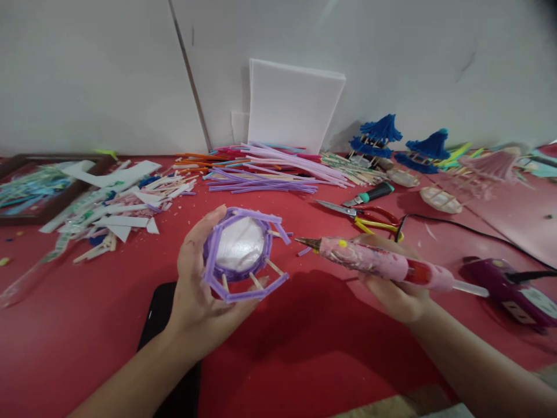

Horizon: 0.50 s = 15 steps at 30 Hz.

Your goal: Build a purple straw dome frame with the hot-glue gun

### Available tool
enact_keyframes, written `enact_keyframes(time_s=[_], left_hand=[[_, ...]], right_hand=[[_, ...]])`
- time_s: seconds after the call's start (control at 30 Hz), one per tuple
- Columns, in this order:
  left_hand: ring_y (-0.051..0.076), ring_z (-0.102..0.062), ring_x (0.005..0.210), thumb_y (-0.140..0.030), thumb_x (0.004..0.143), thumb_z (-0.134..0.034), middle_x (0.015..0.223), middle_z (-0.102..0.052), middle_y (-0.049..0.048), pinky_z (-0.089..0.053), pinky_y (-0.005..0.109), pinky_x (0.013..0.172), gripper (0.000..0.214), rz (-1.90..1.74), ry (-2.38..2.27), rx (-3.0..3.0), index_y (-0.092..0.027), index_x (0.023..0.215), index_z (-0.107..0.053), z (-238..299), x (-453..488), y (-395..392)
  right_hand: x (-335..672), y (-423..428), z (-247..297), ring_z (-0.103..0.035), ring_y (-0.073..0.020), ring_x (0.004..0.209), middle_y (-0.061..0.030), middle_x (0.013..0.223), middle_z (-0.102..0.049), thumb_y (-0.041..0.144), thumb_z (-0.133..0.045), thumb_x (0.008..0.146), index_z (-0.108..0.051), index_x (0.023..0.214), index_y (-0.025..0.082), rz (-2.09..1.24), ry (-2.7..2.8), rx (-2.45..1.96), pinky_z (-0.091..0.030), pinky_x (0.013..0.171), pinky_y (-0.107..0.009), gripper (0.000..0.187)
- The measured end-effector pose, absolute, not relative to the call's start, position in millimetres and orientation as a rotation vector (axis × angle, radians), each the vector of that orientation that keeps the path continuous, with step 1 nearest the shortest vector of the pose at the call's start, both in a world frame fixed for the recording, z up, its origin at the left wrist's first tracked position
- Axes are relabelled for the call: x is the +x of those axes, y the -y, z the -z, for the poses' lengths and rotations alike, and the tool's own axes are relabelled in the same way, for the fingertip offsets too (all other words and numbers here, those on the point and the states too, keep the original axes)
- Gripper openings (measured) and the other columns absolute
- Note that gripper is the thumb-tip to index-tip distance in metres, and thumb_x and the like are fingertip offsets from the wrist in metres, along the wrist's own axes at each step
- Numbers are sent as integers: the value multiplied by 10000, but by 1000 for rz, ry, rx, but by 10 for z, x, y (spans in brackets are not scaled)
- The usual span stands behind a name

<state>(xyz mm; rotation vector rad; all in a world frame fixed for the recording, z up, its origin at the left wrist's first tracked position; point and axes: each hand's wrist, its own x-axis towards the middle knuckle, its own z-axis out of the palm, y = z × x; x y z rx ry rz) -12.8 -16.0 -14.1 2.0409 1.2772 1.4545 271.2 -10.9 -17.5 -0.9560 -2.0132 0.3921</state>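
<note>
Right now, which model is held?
The purple one, in the left hand. The right hand holds the glue gun; the left blue one and right blue one stand by the wall.

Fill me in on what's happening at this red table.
A person's left hand holds a purple straw-and-stick frame with a white round centre, lifted above the red table. The right hand grips a pink glue gun, its nozzle pointed at the frame's side but not touching it. A pile of coloured straws, red-handled scissors and two blue tasselled models lie farther back.
</note>
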Motion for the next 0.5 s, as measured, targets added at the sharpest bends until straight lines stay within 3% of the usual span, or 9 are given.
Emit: enact_keyframes(time_s=[0.23,0.5], left_hand=[[351,-357,1360,-189,614,-797,1466,-367,95,-396,566,1077,996,-1425,-1159,2118,-319,1454,-278,159,-156,134],[343,-365,1355,-208,621,-802,1463,-381,104,-354,565,1095,1002,-1418,-1130,2220,-307,1462,-266,140,-182,113]], right_hand=[[2611,120,50,-482,-147,462,-20,593,-537,315,-492,863,-571,741,207,-447,1937,-906,-347,396,-284,181],[2632,114,67,-571,-192,559,-53,651,-592,279,-492,842,-639,783,208,-398,1981,-935,-447,469,-314,174]])
